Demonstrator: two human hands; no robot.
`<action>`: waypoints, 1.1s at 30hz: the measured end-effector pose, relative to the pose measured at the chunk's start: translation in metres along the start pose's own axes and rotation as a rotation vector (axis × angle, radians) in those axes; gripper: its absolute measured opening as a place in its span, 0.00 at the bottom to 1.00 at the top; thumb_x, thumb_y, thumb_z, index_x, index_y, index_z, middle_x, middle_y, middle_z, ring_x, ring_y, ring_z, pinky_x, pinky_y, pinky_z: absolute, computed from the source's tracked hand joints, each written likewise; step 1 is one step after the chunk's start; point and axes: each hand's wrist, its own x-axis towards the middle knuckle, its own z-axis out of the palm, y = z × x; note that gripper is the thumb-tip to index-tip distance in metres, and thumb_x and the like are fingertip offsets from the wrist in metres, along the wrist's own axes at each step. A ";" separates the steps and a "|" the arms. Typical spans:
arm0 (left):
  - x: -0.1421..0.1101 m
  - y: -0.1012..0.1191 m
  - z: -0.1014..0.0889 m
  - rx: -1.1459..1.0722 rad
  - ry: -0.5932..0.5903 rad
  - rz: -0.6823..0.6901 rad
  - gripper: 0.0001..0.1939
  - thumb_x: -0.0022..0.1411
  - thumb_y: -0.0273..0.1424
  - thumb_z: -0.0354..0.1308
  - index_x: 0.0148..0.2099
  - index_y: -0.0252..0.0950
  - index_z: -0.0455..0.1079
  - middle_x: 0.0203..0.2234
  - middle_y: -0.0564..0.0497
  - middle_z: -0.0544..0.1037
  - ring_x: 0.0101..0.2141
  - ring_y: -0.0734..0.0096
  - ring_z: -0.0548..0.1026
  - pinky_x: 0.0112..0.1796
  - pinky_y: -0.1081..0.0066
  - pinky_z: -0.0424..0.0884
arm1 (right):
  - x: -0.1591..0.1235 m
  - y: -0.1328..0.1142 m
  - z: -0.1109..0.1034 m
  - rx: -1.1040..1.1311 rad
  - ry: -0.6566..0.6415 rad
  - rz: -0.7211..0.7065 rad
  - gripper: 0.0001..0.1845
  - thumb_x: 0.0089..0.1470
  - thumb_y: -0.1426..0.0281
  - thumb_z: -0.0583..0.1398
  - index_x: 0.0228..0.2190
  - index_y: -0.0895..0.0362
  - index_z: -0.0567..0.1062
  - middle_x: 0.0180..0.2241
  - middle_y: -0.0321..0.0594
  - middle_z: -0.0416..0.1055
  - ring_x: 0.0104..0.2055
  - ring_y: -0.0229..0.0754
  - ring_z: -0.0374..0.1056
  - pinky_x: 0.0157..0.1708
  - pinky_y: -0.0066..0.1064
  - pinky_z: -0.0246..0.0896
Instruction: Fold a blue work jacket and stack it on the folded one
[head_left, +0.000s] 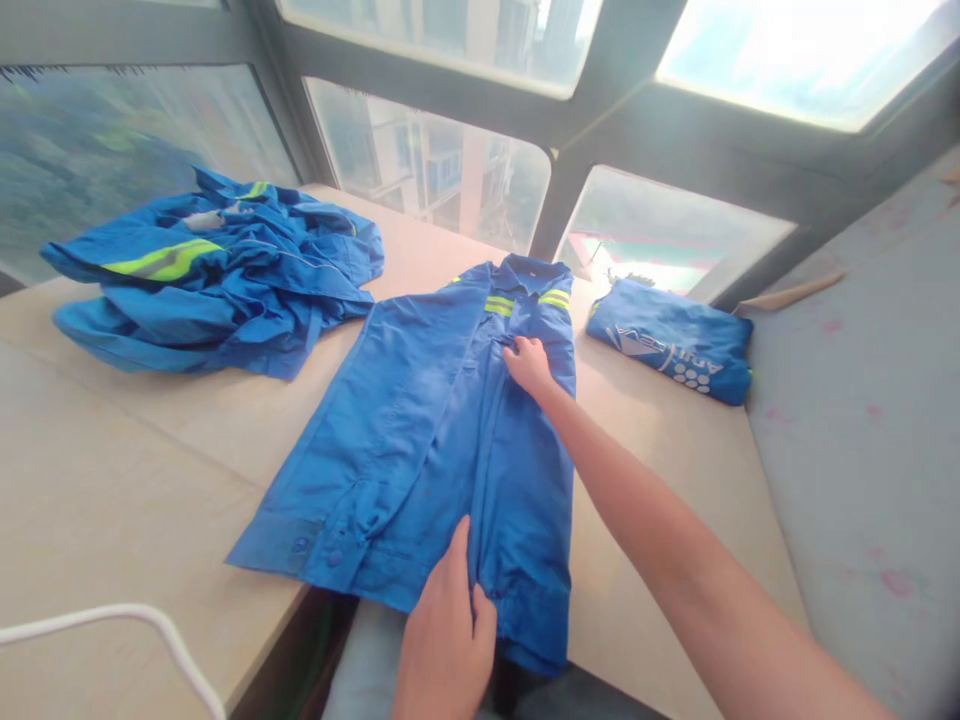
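A blue work jacket (pixel 420 400) lies front up, its collar toward the window and its hem hanging over the near table edge. Yellow-green reflective bands cross its chest, and one sleeve is laid along the left side. My right hand (pixel 529 366) is closed on the front placket just below the chest bands, fingers curled into the cloth. Down at the hem, my left hand (pixel 448 625) rests by the front opening with index finger stretched out and thumb apart; its other fingers are mostly hidden.
On the left sits a crumpled blue garment (pixel 225 290) with reflective bands. A folded blue garment (pixel 671 340) with white printing lies at the right, near the wall (pixel 862 420). A white cable (pixel 142 612) crosses the lower left of the table (pixel 135 450). Windows line the back.
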 end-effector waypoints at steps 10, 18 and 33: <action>0.024 0.023 -0.015 0.370 0.094 0.192 0.35 0.58 0.22 0.49 0.68 0.36 0.59 0.59 0.39 0.68 0.57 0.51 0.68 0.53 0.53 0.69 | -0.022 0.021 0.022 -0.051 0.065 -0.078 0.28 0.55 0.80 0.47 0.51 0.58 0.76 0.51 0.48 0.73 0.54 0.47 0.65 0.59 0.40 0.57; 0.053 0.025 0.001 0.400 -0.137 0.466 0.31 0.64 0.31 0.53 0.68 0.46 0.60 0.70 0.49 0.53 0.69 0.46 0.49 0.64 0.38 0.46 | -0.034 0.017 0.020 -0.279 -0.038 -0.167 0.27 0.59 0.78 0.47 0.55 0.53 0.73 0.59 0.40 0.70 0.64 0.49 0.55 0.66 0.52 0.36; 0.046 0.011 0.010 0.561 -0.129 0.473 0.34 0.67 0.36 0.51 0.72 0.49 0.49 0.71 0.53 0.49 0.69 0.49 0.49 0.63 0.43 0.50 | 0.030 0.059 -0.010 -0.548 -0.105 -0.051 0.35 0.64 0.54 0.48 0.65 0.59 0.59 0.70 0.48 0.46 0.70 0.56 0.44 0.66 0.48 0.40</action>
